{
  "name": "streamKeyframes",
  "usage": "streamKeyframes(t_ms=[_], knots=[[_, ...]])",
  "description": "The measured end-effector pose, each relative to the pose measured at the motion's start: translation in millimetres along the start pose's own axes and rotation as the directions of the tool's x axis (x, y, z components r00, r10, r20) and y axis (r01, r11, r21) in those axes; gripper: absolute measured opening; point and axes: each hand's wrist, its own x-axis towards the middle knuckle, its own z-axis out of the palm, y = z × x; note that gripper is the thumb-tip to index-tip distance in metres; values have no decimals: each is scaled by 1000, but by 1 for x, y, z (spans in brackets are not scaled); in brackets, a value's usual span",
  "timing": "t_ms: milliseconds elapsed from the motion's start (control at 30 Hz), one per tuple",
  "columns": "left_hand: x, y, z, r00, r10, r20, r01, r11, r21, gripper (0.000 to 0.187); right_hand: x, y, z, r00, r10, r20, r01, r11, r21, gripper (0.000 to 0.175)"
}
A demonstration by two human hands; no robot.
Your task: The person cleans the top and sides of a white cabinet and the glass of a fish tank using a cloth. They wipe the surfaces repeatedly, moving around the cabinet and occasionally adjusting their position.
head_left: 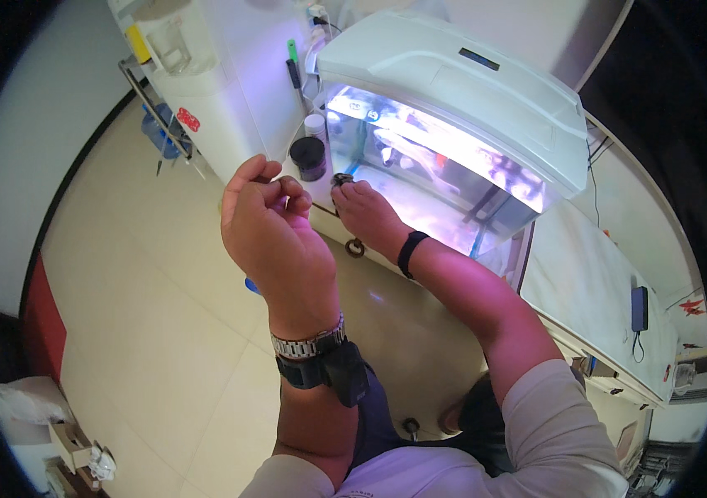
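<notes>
My left hand (279, 236) is raised palm up, fingers curled, left of the lit fish tank (428, 168); whether something small lies in its fingers is unclear. A metal watch (307, 345) and a black strapped device (328, 371) circle that wrist. My right hand (366, 215), with a black wristband (412, 254), has its fingers on a small dark object (342, 179) at the tank's lower left corner; its kind cannot be told. Behind it stand a black-lidded jar (308, 159) and a white-capped bottle (315, 124). Fish show inside the tank under its white hood (453, 81).
A white cabinet with a ring pull (355, 248) carries the tank. To the right, a marble-look top (596, 280) holds a dark box-shaped item (640, 308) with a cord loop. At upper left are a metal rail (154, 112), a blue water bottle (157, 131) and a white appliance (204, 93).
</notes>
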Motion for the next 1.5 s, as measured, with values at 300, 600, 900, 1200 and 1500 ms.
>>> streamKeyframes(t_ms=[300,600,900,1200,1500], knots=[[2,-15,0,999,47,15,-48,996,82,35,66,54,-85,940,196,-280,-248,955,-163,20],[0,-27,5,999,-46,-1,46,997,65,36,4,86,-159,938,286,-194,-320,931,-174,29],[-2,-30,7,996,-71,55,64,992,112,39,-145,116,-244,954,285,-91,-298,934,-200,52],[-12,-32,20,994,-67,83,56,991,123,36,-188,106,-226,982,172,73,-161,978,-133,40],[-12,-32,21,996,-56,66,49,993,111,34,-183,58,-137,932,-33,360,78,991,-111,24]])
